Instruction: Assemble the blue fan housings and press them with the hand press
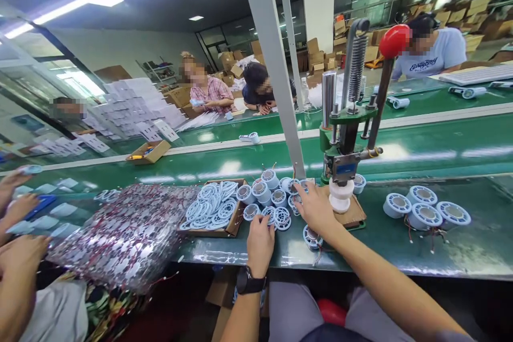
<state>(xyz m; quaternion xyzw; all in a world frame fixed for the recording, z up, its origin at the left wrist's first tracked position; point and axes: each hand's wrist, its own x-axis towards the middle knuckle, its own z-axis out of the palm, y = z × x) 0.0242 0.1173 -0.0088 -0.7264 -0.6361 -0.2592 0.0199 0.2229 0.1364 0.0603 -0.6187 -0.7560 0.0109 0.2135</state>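
Observation:
My left hand (260,238), with a dark watch on its wrist, has its fingers drawn together at a light-blue plastic ring cover (267,216). Another slotted ring cover (282,219) lies just right of those fingertips. My right hand (316,207) reaches over the right side of a cluster of round blue motor housings (260,191), fingers apart; its fingertips partly hide the housings there. Below its wrist a single housing (311,237) with thin wires sits on the bench. A green hand press (340,160) with a white round die (340,196) stands right beside this hand.
A cardboard box (232,230) of ring covers and a bubble-wrapped stack of wired parts (124,230) lie to the left. Several housings (425,214) stand right. The press lever has a red knob (395,41). A co-worker's hands (20,219) are at far left; a conveyor (224,163) runs behind.

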